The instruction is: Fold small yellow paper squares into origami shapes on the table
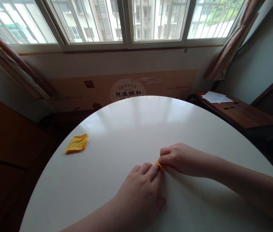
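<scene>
Between my two hands a small piece of folded yellow paper (161,166) lies on the white table, mostly covered by fingers. My left hand (143,185) rests palm down with its fingers bent, the fingertips pressing on the paper's left side. From the right, my right hand (176,158) pinches the paper's upper right part, its thumb largely hidden. A second folded yellow paper (77,143), flat, creased and roughly diamond-shaped, sits apart from both hands near the table's left edge.
The round white table (117,135) fills the middle, its curved rim falling away at left, far side and right. A wooden desk (249,111) with white sheets (215,96) stands at the right. Behind are a printed cardboard panel (78,87), curtains and barred windows.
</scene>
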`<state>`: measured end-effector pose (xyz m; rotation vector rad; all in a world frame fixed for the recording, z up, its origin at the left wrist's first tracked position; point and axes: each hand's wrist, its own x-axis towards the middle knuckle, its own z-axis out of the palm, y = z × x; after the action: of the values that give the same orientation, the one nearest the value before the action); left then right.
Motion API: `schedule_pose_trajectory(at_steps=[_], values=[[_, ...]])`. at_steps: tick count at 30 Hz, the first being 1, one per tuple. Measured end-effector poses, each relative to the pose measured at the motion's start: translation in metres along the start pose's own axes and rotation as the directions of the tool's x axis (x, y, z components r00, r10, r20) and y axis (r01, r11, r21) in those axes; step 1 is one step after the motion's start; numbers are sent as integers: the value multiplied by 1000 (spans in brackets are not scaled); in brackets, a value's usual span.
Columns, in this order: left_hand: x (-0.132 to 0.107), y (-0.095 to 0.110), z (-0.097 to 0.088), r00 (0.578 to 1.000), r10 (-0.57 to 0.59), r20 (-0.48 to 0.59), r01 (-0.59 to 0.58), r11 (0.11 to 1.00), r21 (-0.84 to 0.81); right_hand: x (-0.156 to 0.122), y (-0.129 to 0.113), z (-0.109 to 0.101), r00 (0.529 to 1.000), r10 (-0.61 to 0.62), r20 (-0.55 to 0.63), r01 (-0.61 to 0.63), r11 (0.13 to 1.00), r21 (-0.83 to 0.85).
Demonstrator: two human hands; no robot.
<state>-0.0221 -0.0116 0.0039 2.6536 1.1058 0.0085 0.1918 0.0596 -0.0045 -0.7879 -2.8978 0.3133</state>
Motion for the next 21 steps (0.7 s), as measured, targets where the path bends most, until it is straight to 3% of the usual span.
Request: schedule_pose_trajectory(at_steps=[12, 21], values=[[1, 1, 0, 1000, 2, 25, -3, 1000, 22, -6, 0, -15, 994, 67, 85, -73, 994, 76], [1, -1, 2, 999, -5, 33, 6, 1000, -16, -5, 5, -4, 998, 55, 37, -60, 991, 121]])
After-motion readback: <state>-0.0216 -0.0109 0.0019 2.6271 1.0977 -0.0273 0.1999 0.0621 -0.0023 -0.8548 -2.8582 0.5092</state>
